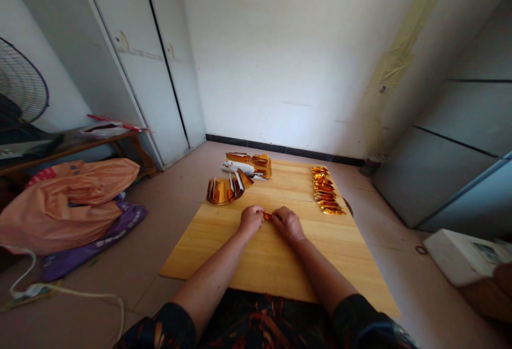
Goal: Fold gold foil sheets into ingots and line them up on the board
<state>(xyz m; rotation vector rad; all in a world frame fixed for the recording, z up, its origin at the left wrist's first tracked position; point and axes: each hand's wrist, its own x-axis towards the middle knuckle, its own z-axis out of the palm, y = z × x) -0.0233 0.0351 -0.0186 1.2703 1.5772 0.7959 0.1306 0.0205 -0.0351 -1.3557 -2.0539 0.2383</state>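
Note:
Between my two hands is a small folded piece of gold foil paper [268, 216], low over the middle of the wooden board [272, 269]. My left hand [252, 219] is closed on its left end. At the right end, my right hand [288, 223] pinches it with curled fingers. Beyond my left hand lies a curved, fanned stack of gold foil sheets [224, 191]. Behind that are more gold sheets [262, 165] and a white roll or bundle [237, 168]. Along the right side runs a row of several folded gold foil pieces [326, 191].
A white wall [288, 61] stands beyond the board. To the left are a wardrobe [132, 61], a fan [24, 85], an orange cloth or bag [72, 205], a purple bag [92, 242] and a cable [88, 292]. At the right, a grey cabinet [436, 141] and a white box [460, 255] stand on the floor.

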